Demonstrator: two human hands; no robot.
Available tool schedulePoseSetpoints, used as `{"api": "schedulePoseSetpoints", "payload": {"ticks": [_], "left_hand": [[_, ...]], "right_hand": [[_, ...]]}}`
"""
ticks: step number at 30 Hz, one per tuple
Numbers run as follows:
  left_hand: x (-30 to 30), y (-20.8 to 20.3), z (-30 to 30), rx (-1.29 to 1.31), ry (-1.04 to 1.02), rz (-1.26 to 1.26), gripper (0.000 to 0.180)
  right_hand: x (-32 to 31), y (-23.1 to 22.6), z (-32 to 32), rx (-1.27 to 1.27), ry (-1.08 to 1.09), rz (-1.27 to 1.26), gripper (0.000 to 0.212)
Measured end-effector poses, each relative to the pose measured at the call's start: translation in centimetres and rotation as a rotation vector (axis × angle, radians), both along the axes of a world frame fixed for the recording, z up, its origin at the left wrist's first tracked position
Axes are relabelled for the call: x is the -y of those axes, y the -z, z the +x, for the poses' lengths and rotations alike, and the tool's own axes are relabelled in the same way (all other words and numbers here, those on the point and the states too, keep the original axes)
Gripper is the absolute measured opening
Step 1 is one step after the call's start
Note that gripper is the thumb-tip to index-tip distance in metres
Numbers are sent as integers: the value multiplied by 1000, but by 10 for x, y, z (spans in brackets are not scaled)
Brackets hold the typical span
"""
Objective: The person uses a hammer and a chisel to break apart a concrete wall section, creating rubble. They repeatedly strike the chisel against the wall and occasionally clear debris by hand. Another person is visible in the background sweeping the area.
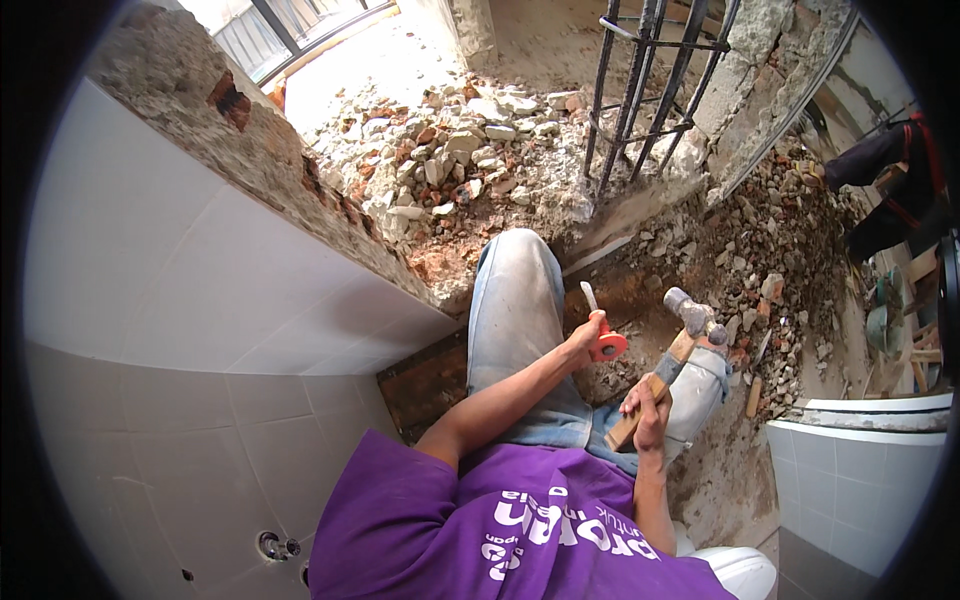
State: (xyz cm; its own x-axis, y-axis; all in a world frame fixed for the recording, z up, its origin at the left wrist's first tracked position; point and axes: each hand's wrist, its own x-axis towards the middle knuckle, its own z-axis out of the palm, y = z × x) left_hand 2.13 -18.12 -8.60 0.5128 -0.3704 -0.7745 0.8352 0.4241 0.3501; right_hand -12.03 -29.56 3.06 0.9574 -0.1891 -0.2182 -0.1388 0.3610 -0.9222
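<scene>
My left hand (587, 334) is closed around the grip of a chisel, just beyond my bent left knee. The chisel (588, 295) has a pale metal blade pointing up and away, and a round orange-red guard (608, 348) shows below my fingers. In my right hand (649, 408), closed over my lap, is a hammer (678, 358) with a wooden handle. Its worn steel head (697, 315) is raised over my right knee, apart from the chisel. The handle's butt end sticks out below my fist.
Broken masonry (450, 150) heaps up ahead, with more rubble (760, 270) to the right. Bare rebar (640, 100) stands upright at the far side. A tiled wall (200, 260) with a ragged broken top runs close on my left. Another person (890, 175) is at the right edge.
</scene>
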Motion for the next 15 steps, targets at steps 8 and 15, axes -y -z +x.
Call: {"api": "schedulePoseSetpoints", "payload": {"ticks": [8,15], "left_hand": [[-13,8,4,13,40,51,19],[-9,-11,2,130,188,-190,32]], "right_hand": [[-6,-4,1,6,-14,1,15],[12,15,-4,-72,-40,112,12]]}}
